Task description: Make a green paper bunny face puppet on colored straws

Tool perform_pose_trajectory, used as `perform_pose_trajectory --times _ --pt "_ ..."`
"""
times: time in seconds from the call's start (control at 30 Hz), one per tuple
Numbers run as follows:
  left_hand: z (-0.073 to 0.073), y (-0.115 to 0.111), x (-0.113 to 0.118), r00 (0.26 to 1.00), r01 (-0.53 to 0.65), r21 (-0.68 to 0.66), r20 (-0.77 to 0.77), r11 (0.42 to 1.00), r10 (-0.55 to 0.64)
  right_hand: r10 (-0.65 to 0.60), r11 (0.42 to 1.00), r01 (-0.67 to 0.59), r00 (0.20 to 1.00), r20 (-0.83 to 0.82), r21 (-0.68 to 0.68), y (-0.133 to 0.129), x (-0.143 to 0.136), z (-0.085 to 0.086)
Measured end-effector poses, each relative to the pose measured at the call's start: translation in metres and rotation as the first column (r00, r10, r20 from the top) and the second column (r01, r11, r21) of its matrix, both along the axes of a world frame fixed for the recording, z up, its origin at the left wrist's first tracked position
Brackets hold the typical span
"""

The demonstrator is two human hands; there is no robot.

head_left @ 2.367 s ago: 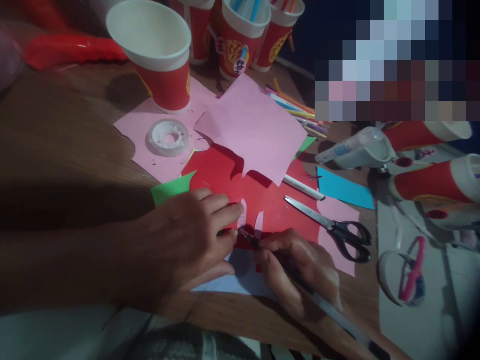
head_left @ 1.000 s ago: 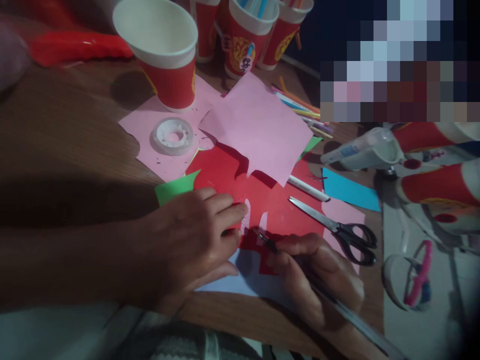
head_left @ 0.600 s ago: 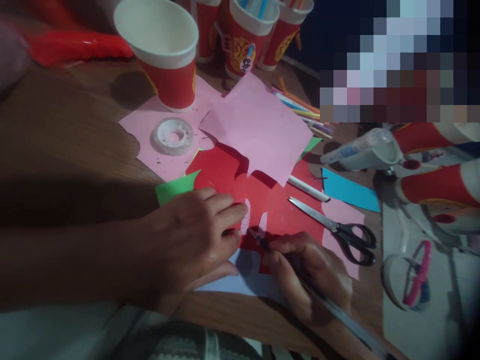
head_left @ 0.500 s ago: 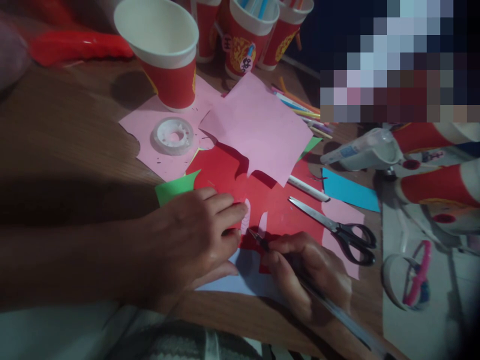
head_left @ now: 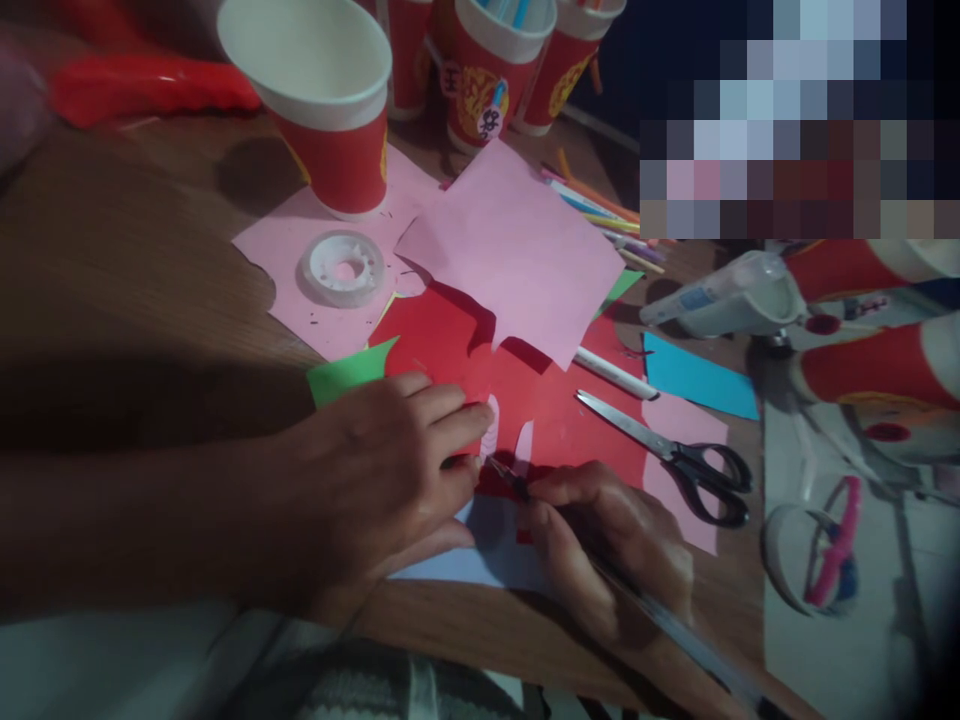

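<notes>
My right hand (head_left: 611,545) is closed around a pen (head_left: 675,630), whose tip touches a narrow pink paper strip (head_left: 490,432) with fine lines on it. Spread fingers of my left hand (head_left: 409,470) lie flat at the strip's left side, over red paper (head_left: 555,430). A second small pink piece (head_left: 524,446) lies just right of the strip. White-blue paper (head_left: 487,555) shows below the red sheet. Black-handled scissors (head_left: 667,450) rest, slightly parted, to the right of the hands. A larger pink sheet (head_left: 517,250) lies above the strip.
A red and white paper cup (head_left: 330,130) and a tape roll (head_left: 343,268) stand at the upper left on pink paper. More cups (head_left: 495,70) hold straws at the back. Blue paper (head_left: 697,375) is at the right; lying cups (head_left: 870,375) are further right.
The pen tip in my right hand has shifted slightly left, onto the pink strip. My left hand keeps its place. The whole view has moved a little.
</notes>
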State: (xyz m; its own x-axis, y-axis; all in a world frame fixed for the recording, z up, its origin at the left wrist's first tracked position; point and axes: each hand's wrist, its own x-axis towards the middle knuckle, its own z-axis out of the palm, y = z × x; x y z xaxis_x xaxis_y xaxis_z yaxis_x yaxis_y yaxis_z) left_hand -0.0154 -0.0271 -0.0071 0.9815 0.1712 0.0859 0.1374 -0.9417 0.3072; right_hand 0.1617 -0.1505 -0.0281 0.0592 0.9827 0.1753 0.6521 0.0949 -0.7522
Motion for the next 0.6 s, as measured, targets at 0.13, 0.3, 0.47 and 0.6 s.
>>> perform_pose_trajectory --times 0.13,0.3,0.47,0.6 --pt "-0.0007 0.0019 0.0002 1.000 0.019 0.002 -0.003 1.000 -0.019 -0.071 0.997 0.070 0.995 -0.067 -0.026 -0.0006 0.0000 0.0001" --pt "-0.0011 0.0022 0.0002 1.000 0.019 -0.011 -0.008 1.000 -0.019 -0.051 0.999 0.050 0.996 -0.073 -0.009 0.0001 -0.0005 0.0008" --pt "-0.0018 0.0010 -0.0004 1.000 0.006 -0.017 0.009 1.000 -0.005 0.038 0.999 -0.037 0.998 -0.046 0.020 0.0001 0.0011 0.0003" --pt "-0.0048 0.0001 -0.0017 0.999 -0.009 -0.038 0.039 0.999 0.010 0.024 1.000 -0.024 0.999 -0.026 0.004 -0.0009 0.0017 -0.0009"
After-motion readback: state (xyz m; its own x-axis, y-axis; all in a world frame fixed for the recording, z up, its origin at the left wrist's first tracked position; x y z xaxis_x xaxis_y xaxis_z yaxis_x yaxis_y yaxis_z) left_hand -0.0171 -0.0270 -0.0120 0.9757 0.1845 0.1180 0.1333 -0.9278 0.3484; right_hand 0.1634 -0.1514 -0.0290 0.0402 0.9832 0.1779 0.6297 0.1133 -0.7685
